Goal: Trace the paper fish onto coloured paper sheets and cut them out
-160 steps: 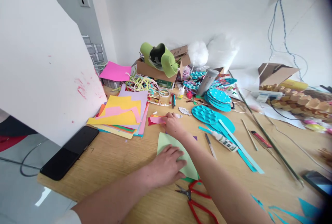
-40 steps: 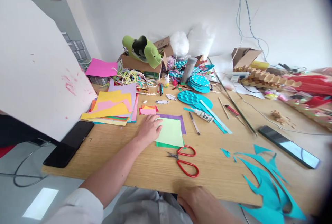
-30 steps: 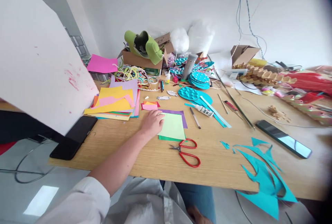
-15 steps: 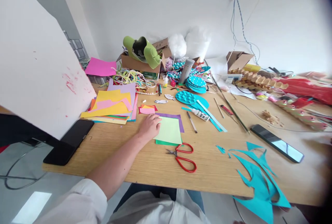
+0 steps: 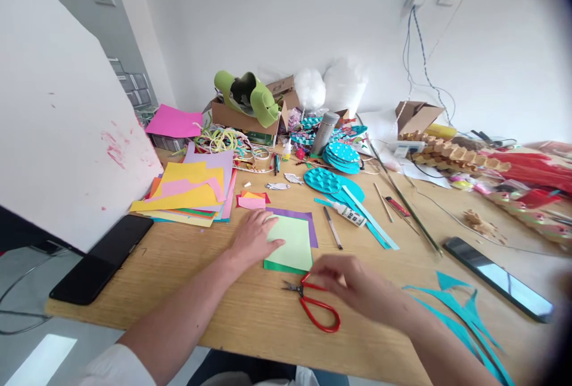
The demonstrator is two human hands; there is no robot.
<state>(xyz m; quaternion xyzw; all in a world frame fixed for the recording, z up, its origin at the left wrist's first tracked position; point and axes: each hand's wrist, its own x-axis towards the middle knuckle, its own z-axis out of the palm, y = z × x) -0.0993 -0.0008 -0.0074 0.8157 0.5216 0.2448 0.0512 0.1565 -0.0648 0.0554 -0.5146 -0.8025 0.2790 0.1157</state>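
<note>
Where the left hand (image 5: 252, 237) lay: over the left edge of the light green sheet (image 5: 292, 243), fingers and thumb spread apart, seemingly pressing down rather than gripping.
Right hand (image 5: 346, 282): bent at the upper loop of the red-handled scissors (image 5: 302, 292) — blurred there, so I could not tell whether its fingers had closed on the handle.
Paper slipping: the layers looked loose, and could have slid out of line if the left hand had pushed sideways or lifted.
Blades: they pointed left, just beside the stack's near edge; a careless drag could have nicked or creased the paper (or swung the tips towards the left wrist).
Light green sheet: pale, flat and roughly square, with no marking that I could make out; it lay on the wooden desk (image 5: 232, 320) in front of the person.
Under it: a darker green sheet (image 5: 286, 267) showed along the near edge, a purple sheet (image 5: 313, 232) at the far and right sides.
Right of the paper: a pen (image 5: 333, 228) — and, beyond it, a white glue bottle (image 5: 351, 214) on its side.
</note>
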